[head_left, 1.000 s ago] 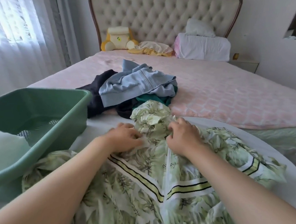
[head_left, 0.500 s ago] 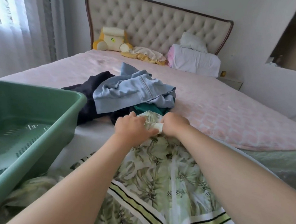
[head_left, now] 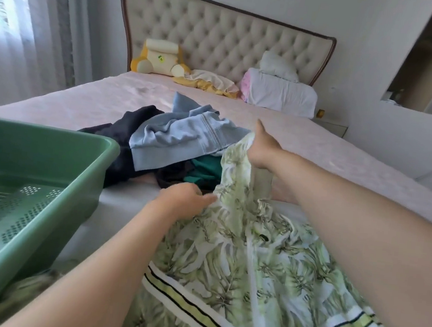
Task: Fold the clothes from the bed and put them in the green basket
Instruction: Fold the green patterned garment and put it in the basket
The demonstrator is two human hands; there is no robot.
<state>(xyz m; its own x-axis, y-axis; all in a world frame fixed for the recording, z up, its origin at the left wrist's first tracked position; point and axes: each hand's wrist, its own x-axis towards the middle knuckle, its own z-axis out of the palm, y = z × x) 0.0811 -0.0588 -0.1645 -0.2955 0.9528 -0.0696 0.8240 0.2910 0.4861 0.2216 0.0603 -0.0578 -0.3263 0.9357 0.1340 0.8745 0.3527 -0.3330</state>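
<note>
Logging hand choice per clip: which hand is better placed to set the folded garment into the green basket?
Probably left. The left hand grips the leaf-print garment on the side nearest the green basket; the right hand lifts its far edge, farther from the basket.

Head view looks forward and down, close over the bed [head_left: 316, 146].

Bare forearms — sleeveless, ringless hands
</note>
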